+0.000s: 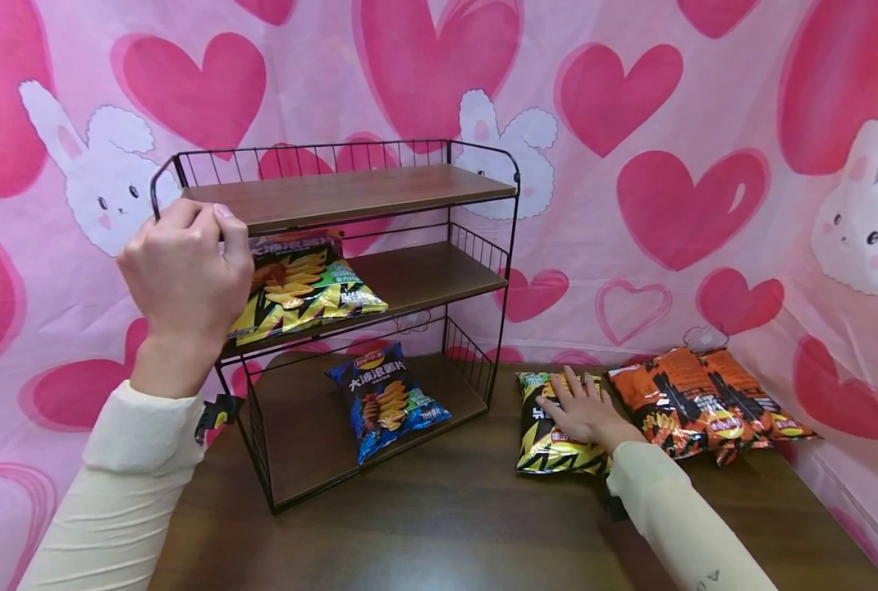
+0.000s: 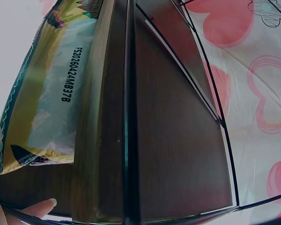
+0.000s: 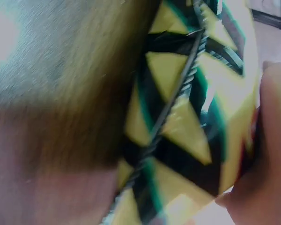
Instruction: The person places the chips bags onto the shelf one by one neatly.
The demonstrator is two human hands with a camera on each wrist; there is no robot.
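A three-tier rack (image 1: 365,197) of dark wire and brown boards stands on the table. At its front left corner, the left hand (image 1: 188,271) grips the side frame with curled fingers; one fingertip (image 2: 42,208) shows by the wire in the left wrist view. A yellow-and-black bag of chips (image 1: 299,287) lies on the middle shelf, partly hidden by that hand. Right of the rack, another yellow-and-black bag of chips (image 1: 557,455) lies on the table. The right hand (image 1: 587,414) rests over it, fingers spread; in the right wrist view the bag is blurred.
On the bottom shelf leans a blue bag of chips (image 1: 390,402). Orange bags of chips (image 1: 653,394) lie overlapping at the table's right back, beside the right hand. A pink cloth (image 1: 424,49) with hearts and rabbits hangs behind the table (image 1: 424,525).
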